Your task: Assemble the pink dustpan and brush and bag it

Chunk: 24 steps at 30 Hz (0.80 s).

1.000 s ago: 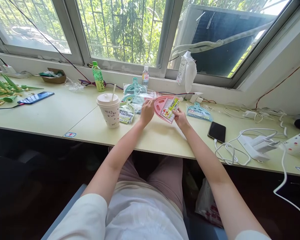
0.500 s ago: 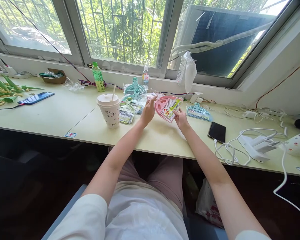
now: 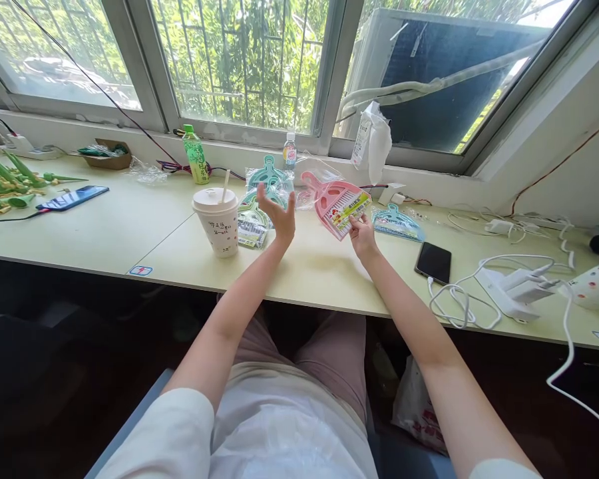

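Observation:
My right hand (image 3: 363, 242) pinches the lower right corner of a pink mini dustpan and brush set (image 3: 328, 199), which is tilted and raised over the table. A yellow-green label runs across its bristles, and clear wrap trails behind its handle. To the left, my left hand (image 3: 282, 221) is open, thumb and fingers spread, apart from the pink set. Behind that hand lie teal wrapped sets (image 3: 268, 171), partly hidden by it, and a green wrapped set (image 3: 252, 226). Another teal set (image 3: 398, 225) rests right of my right hand.
A lidded paper cup (image 3: 217, 223) with a straw stands at left, a green bottle (image 3: 196, 156) behind it. On the right are a black phone (image 3: 433, 263), white cables and a power strip (image 3: 509, 293). A small bottle (image 3: 290, 152) stands by the window.
My left hand has let go of the pink set's handle end, moved left and spread its fingers. The set has turned slightly in my right hand, and its handle now shows.

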### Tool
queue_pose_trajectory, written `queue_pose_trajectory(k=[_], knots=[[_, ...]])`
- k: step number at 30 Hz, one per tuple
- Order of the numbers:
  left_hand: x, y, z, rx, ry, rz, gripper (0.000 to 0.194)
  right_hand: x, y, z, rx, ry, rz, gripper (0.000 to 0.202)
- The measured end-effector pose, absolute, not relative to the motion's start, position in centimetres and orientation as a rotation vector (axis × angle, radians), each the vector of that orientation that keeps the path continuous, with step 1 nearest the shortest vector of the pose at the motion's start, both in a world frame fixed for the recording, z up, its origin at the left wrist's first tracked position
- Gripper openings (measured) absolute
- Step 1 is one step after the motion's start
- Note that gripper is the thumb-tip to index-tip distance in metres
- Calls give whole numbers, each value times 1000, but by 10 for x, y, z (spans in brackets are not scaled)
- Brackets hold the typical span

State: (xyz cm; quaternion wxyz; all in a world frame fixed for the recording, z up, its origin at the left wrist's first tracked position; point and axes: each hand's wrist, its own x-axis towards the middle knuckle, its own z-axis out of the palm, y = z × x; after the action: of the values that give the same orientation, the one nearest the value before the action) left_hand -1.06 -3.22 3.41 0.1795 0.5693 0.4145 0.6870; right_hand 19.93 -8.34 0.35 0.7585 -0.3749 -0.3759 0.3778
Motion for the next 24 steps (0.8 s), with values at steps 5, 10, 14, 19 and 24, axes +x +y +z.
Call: queue_pose_trajectory(k=[5,10,14,19,24], knots=[[-17,-10,32,1356,1033,1616,56,198,-84,3,-811,-851,807,34],[-11,-13,31,1255,622,1193,50,197,-84,4,-819,-867,857,40],[-3,-23,26,1144,577,1127,63,194,-82,2,-844,-895,922,46],[3,-33,19,1215,539,1024,52,191,-79,-3,-852,-878,910,47],[8,-41,15,1258,477,829,44,194,-76,-4,-848,-817,870,45]])
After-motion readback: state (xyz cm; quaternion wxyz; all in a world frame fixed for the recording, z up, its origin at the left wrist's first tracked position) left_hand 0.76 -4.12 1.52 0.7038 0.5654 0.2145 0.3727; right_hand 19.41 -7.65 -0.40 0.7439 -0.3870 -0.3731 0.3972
